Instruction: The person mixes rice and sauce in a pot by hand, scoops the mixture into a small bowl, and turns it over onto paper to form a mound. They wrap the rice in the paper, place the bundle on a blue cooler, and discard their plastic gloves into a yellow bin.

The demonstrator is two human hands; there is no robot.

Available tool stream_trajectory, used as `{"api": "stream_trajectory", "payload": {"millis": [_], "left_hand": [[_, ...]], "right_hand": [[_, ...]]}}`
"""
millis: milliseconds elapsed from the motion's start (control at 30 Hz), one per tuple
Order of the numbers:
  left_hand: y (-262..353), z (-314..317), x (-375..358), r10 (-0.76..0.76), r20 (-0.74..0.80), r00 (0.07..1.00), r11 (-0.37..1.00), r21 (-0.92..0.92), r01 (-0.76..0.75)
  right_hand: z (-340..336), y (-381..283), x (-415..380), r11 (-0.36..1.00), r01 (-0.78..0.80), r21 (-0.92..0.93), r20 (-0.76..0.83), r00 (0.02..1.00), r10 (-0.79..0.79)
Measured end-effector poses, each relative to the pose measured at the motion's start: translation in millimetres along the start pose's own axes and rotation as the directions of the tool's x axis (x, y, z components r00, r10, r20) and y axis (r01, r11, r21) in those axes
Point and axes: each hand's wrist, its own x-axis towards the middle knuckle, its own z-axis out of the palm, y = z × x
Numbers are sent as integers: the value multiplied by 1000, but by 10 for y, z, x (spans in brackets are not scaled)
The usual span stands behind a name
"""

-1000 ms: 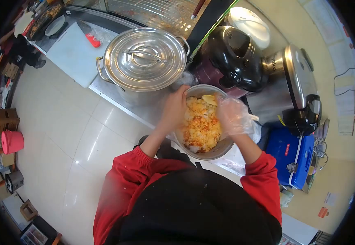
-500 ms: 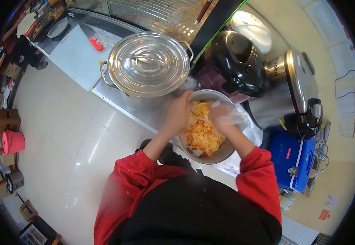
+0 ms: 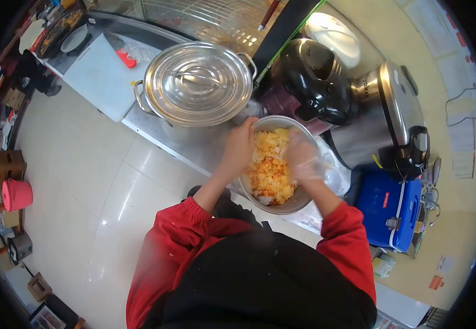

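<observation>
A round metal bowl holds rice mixed with yellow pieces and an orange-red seasoning. My left hand is closed around the bowl's left rim. Inside the bowl, against the right part of the rice, my right hand wears a thin clear plastic glove. Motion smears its fingers, and whether they hold any rice is hidden.
A lidded steel pot stands left of the bowl, beyond it a white cutting board with a red-handled knife. Behind and right are a black rice cooker, a large steel cooker and a blue cooler box.
My right hand has shifted within the bowl, and the rice surface looks rearranged with the orange seasoning spread differently. My left hand keeps its hold on the rim.
</observation>
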Motion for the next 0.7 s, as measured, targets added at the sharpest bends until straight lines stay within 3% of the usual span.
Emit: {"api": "stream_trajectory", "payload": {"millis": [67, 167, 233, 300, 333, 400, 500, 600, 700], "left_hand": [[-8, 35, 31, 17, -9, 1000, 1000, 14, -17], [-38, 28, -37, 20, -4, 1000, 999, 32, -20], [-2, 16, 41, 29, -11, 1000, 999, 23, -28], [-41, 45, 63, 66, -48, 997, 997, 39, -64], [-65, 57, 42, 81, -58, 995, 996, 50, -78], [-74, 56, 37, 83, -53, 995, 996, 48, -81], [-75, 70, 30, 76, -47, 996, 996, 60, -73], [-42, 26, 52, 53, -37, 998, 997, 58, -51], [-58, 54, 42, 85, -37, 996, 996, 38, -84]], "right_hand": [[125, -240, 30, 999, 42, 10, 51, 998, -43], [-204, -453, -26, 987, -63, 148, 309, 951, 14], [-307, -403, -90, 990, 0, 141, 301, 953, -43], [-141, -270, -477, 962, 271, -13, 128, 955, -267], [-146, -226, -616, 959, 281, 16, 147, 949, -280], [-236, -123, -794, 956, 286, 69, 173, 940, -294], [-398, 39, -570, 985, 151, 83, 263, 950, -167], [-36, 189, -180, 995, 39, -90, 75, 997, -33], [180, -157, -27, 985, 70, -157, 79, 995, -58]]}}
